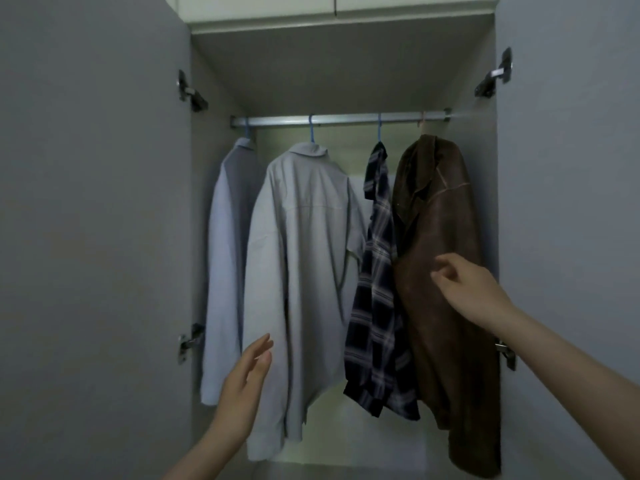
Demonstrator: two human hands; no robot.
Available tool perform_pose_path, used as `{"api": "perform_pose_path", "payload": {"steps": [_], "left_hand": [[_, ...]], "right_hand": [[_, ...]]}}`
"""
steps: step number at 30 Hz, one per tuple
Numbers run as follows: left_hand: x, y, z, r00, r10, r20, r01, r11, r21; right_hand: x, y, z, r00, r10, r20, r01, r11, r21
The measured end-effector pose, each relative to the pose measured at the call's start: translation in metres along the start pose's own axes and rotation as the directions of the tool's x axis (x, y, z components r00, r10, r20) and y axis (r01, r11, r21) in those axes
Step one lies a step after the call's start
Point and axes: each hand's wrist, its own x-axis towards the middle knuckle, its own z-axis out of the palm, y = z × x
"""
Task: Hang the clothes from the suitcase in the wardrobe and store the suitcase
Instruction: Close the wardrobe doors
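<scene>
Neither grip is holding anything: the left hand (247, 368) and right hand (467, 285) are hovering loose-fingered below the rail (339, 118), where two pale shirts (304, 258), a plaid shirt (377, 289) and a brown jacket (440, 237) are hanging.

Both forearms cut off by bottom edge. Left shirt (225, 265) partly hidden behind grey shirt (304, 271). Jacket (440, 271) hanger hook blurred. Wardrobe floor not shown.

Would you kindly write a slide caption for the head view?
Two open hands, left and right, before four garments on the wardrobe rail.
</scene>
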Motion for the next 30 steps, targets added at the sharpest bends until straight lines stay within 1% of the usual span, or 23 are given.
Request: {"api": "perform_pose_path", "payload": {"steps": [5, 8, 13, 15, 17, 18, 19, 21, 22, 24, 27, 30], "left_hand": [[-0.029, -0.004, -0.071, 0.998, 0.028, -0.051, -0.024, 0.996, 0.085], [-0.043, -0.010, -0.103, 0.997, 0.043, -0.069, -0.031, 0.984, 0.175], [-0.064, -0.004, -0.132, 0.989, 0.079, -0.127, -0.049, 0.973, 0.224], [-0.072, 0.005, -0.137, 0.986, 0.095, -0.139, -0.059, 0.968, 0.242], [-0.078, 0.015, -0.143, 0.979, 0.132, -0.156, -0.081, 0.951, 0.298], [-0.080, 0.018, -0.146, 0.975, 0.156, -0.156, -0.091, 0.928, 0.360], [-0.082, 0.021, -0.149, 0.972, 0.186, -0.143, -0.101, 0.882, 0.460], [-0.084, 0.024, -0.156, 0.959, 0.247, -0.137, -0.093, 0.735, 0.671], [-0.086, 0.028, -0.157, 0.952, 0.270, -0.144, -0.080, 0.675, 0.734], [-0.088, 0.032, -0.160, 0.945, 0.283, -0.167, -0.043, 0.611, 0.790], [-0.092, 0.040, -0.163, 0.935, 0.278, -0.218, 0.026, 0.563, 0.826], [-0.100, 0.048, -0.171, 0.887, 0.351, -0.301, 0.086, 0.513, 0.854]], "right_hand": [[-0.045, -0.030, 0.010, 0.998, 0.052, 0.024, -0.051, 0.998, -0.030], [-0.067, -0.036, 0.009, 0.995, 0.091, -0.029, -0.092, 0.994, -0.063], [-0.096, -0.046, -0.009, 0.987, 0.159, -0.035, -0.161, 0.984, -0.081], [-0.102, -0.051, -0.020, 0.986, 0.147, -0.075, -0.153, 0.985, -0.080], [-0.107, -0.057, -0.031, 0.985, 0.126, -0.114, -0.135, 0.988, -0.077], [-0.109, -0.059, -0.035, 0.985, 0.119, -0.124, -0.129, 0.989, -0.078], [-0.114, -0.061, -0.040, 0.984, 0.119, -0.135, -0.130, 0.988, -0.079], [-0.121, -0.062, -0.043, 0.983, 0.104, -0.153, -0.118, 0.989, -0.085], [-0.126, -0.062, -0.047, 0.981, 0.099, -0.165, -0.115, 0.989, -0.088], [-0.132, -0.059, -0.052, 0.979, 0.097, -0.181, -0.116, 0.988, -0.102], [-0.138, -0.044, -0.063, 0.976, 0.117, -0.185, -0.144, 0.980, -0.138], [-0.143, -0.031, -0.074, 0.970, 0.156, -0.186, -0.188, 0.967, -0.169]]}}
